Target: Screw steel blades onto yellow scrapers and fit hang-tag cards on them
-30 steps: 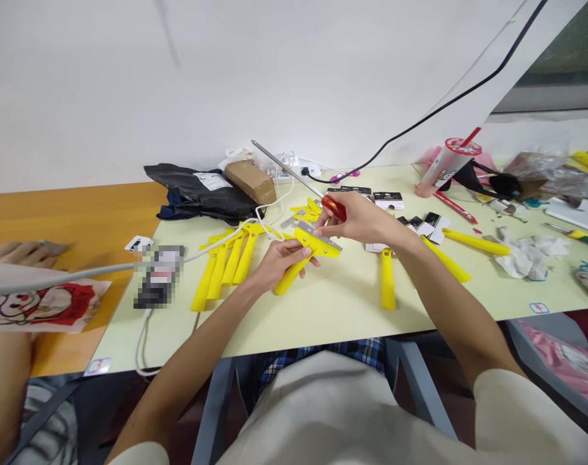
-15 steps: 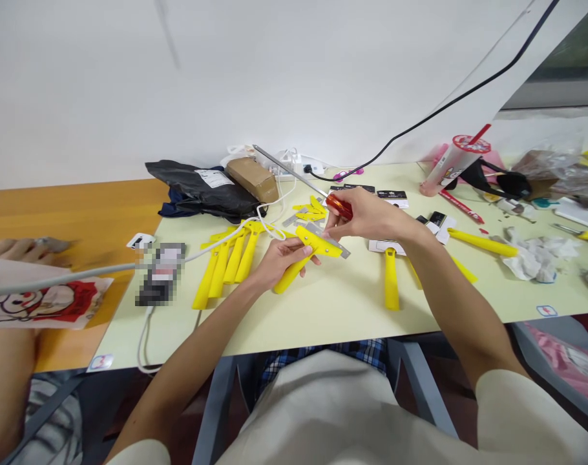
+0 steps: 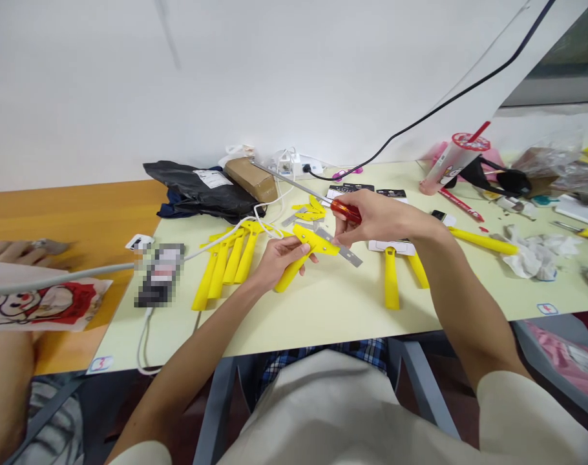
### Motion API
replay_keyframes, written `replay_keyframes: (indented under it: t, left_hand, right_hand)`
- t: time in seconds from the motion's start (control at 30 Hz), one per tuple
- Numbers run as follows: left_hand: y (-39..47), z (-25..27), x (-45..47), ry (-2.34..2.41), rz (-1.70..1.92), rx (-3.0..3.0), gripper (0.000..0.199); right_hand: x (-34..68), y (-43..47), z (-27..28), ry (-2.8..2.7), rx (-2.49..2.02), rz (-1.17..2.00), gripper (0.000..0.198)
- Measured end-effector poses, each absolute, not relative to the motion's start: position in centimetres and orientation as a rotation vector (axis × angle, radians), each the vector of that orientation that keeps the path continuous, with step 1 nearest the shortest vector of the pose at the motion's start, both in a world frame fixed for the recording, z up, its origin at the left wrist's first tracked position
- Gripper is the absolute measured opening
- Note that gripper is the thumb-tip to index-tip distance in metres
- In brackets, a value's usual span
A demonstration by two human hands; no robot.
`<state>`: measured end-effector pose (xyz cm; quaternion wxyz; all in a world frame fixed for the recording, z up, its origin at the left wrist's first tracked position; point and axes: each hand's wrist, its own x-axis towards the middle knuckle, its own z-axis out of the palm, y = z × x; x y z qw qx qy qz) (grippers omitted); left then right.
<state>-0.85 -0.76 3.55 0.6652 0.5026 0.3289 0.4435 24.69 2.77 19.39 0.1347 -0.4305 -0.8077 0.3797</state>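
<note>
My left hand [image 3: 282,258] is closed around a yellow scraper [image 3: 314,241], with the thumb on its head. A flat metal blade [image 3: 350,256] sticks out to the right from that head. My right hand [image 3: 371,216] grips a screwdriver [image 3: 346,211] by its red handle, the long shaft slanting up and left. Thumb and fingertips of this hand also touch the blade. Behind the scraper lie loose yellow head pieces [image 3: 309,216] and metal blades. To the left several yellow scraper handles [image 3: 231,261] lie side by side.
More yellow scrapers [image 3: 391,281] lie at right. A black plastic bag [image 3: 197,190] and brown box [image 3: 252,179] lie at the back left. A white cable [image 3: 216,245] crosses the table. At right stand a cup [image 3: 451,165] and crumpled tissue [image 3: 541,252]. Another person's hand [image 3: 17,250] rests far left.
The blade has slid out of the scraper head to the right and down. My right hand has shifted slightly right and down with the screwdriver; my left hand is nearly still.
</note>
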Motion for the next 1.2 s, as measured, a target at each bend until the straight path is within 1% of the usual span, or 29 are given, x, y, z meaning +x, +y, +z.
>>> replay_keyframes:
  t: [0.1,0.27,0.4,0.57,0.77,1.03,1.2]
  left_hand:
    - [-0.7,3.5,-0.9,0.741,0.997,1.159,0.044]
    - [-0.8,3.4,-1.0,0.722,0.987,1.178,0.039]
    - [-0.8,3.5,-1.0,0.754,1.015,1.164,0.04]
    - [-0.7,3.3,-0.8,0.755,1.051,1.127,0.038]
    - [-0.7,3.0,-0.6,0.76,1.061,1.071,0.041]
    - [-0.7,2.8,-0.5,0.741,1.077,1.011,0.039]
    - [-0.9,3.0,-0.2,0.728,1.065,0.977,0.04]
  right_hand:
    - [25.1,2.7,19.6,-2.375,-1.285,1.051,0.026]
    - [25.5,2.4,20.1,-2.452,-1.296,1.078,0.023]
    - [25.9,2.0,20.7,-2.44,-1.359,1.035,0.028]
    - [26.7,1.9,21.0,-2.452,-1.408,1.06,0.033]
    - [27.6,1.7,21.7,-2.595,-1.394,0.969,0.026]
    - [27.4,1.3,22.5,-2.646,-1.43,0.925,0.026]
    - [26.9,1.2,22.0,-2.573,-1.362,0.998,0.024]
